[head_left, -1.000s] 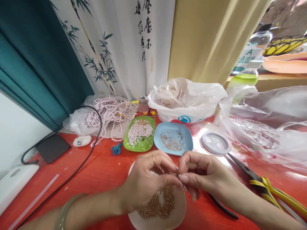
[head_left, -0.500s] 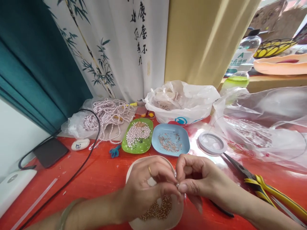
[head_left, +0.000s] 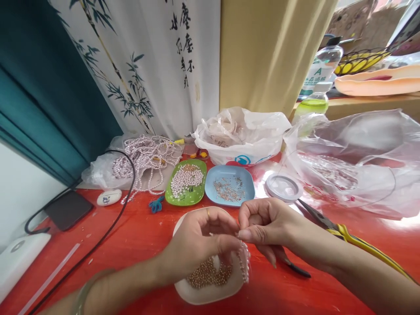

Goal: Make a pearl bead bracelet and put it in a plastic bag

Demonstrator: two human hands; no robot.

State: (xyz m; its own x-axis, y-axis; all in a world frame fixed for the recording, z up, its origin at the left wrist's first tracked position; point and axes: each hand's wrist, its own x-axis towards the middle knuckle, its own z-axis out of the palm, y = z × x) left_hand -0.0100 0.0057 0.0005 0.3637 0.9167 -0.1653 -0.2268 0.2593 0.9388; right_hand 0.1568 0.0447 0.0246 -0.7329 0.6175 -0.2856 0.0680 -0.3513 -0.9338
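L to R: phone point(head_left: 68, 209) and cable point(head_left: 108, 227) lying at far L, cable end cut off by the frame; pearl strings point(head_left: 144, 159) spilling from a bag; green dish point(head_left: 186, 182) holding loose pearls; blue dish point(head_left: 229, 185) holding pins, too small to make out individually. Left hand point(head_left: 197, 243) pinching narrow, fingertips meeting those of right hand point(head_left: 267, 225), also pinching narrow; both gripping a short pearl strand point(head_left: 244, 261) that is dangling over the white dish point(head_left: 203, 295) w/ gold beads point(head_left: 210, 273). Strand probably handling light, limp, slippery and easily spilled off an open end, so best taken at the top end, near the wire. Wire itself and the exact pinch pt. hiding behind fingers. Pliers point(head_left: 344, 232) lying at R, partly covered by the R forearm; plastic bag point(head_left: 354, 162) contents blurring.
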